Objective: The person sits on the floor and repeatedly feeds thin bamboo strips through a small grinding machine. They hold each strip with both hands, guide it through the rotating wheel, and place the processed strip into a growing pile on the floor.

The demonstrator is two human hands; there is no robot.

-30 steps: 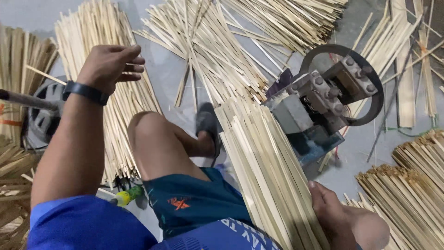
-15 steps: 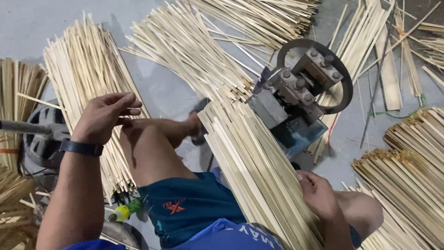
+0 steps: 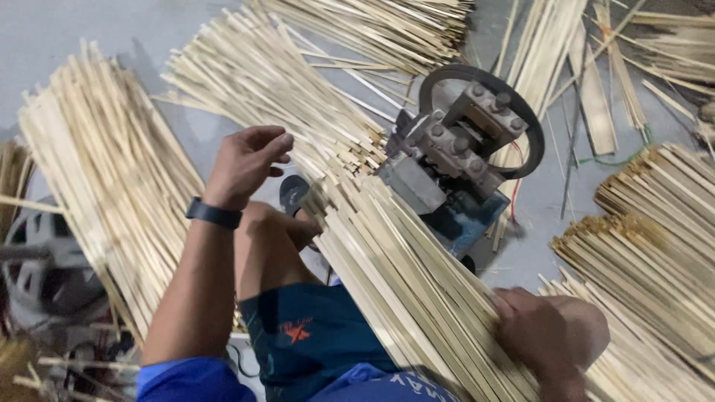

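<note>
bamboo strips (image 3: 402,283) lie as a long pale bundle across our lap, slanting from beside our right knee up to the machine (image 3: 454,167), where their far ends meet its grey feed block. our right hand (image 3: 532,331) rests on the near part of this bundle, fingers curled over the top strips and pressed down on them; we cannot tell whether it truly grips any single strip. our left hand (image 3: 246,160) hovers above our raised left knee, just left of the bundle's far end, fingers loosely bent and apart, holding nothing that we can make out. a dark wristband (image 3: 214,214) sits on that wrist.

we see no bins or boxes here; the strips lie in loose heaps straight on the grey floor (image 3: 59,37). the machine has a black ring wheel (image 3: 521,104) around bolted grey metal parts and sits on a blue base (image 3: 465,223). a fan of strips (image 3: 275,82) spreads behind the machine toward upper left, and a second broad heap (image 3: 104,171) lies at our left. more stacked strips (image 3: 648,231) are piled at the right, close to our right knee. flat wider slats (image 3: 596,97) lie at upper right. a grey wheel-like part (image 3: 41,272) sits at the far left edge, partly hidden. a dark sandal (image 3: 292,192) shows between our knee and the bundle.
</note>
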